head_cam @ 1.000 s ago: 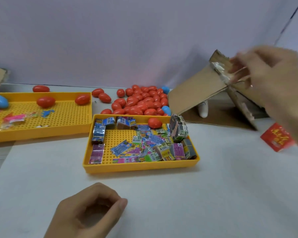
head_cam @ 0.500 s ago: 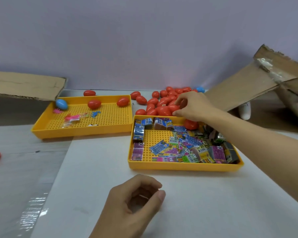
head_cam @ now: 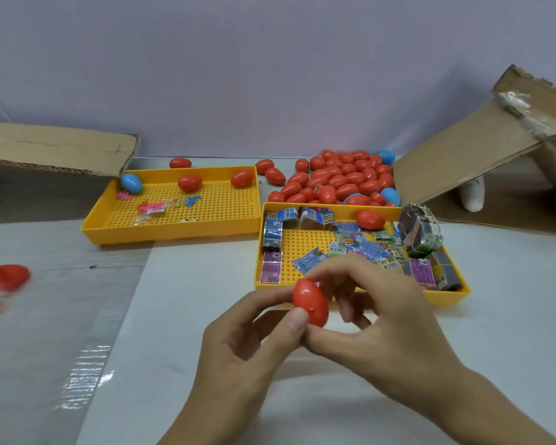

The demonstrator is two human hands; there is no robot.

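Fingertips (head_cam: 298, 325) of both hands are clamped on one red egg (head_cam: 310, 305). We see the left hand (head_cam: 247, 345) pinching its lower end between thumb and curled forefinger. The right hand (head_cam: 385, 329) grips the other side, thumb underneath, forefinger arched over the top. Egg sits tilted, narrow end up, right between the two sets of fingers, held above the white sheet (head_cam: 479, 364).

Just beyond the fingers we note a near yellow tray (head_cam: 451, 297) with printed packets (head_cam: 360, 248) and small boxes in it; part of its front rim is hidden behind the right fingers. Farther off, left of the fingers, a far yellow tray (head_cam: 174, 234) holds two red eggs, a blue egg (head_cam: 131, 183) and small pink and blue toys. Well beyond the fingers a pile of red eggs (head_cam: 334, 181) lies against the pale wall (head_cam: 238, 75). We mark a left cardboard flap (head_cam: 55, 149) far left of the fingers and a right cardboard flap (head_cam: 463, 155) far right. Low at far left, red pieces (head_cam: 7, 277) on clear film, too blurred to tell more.
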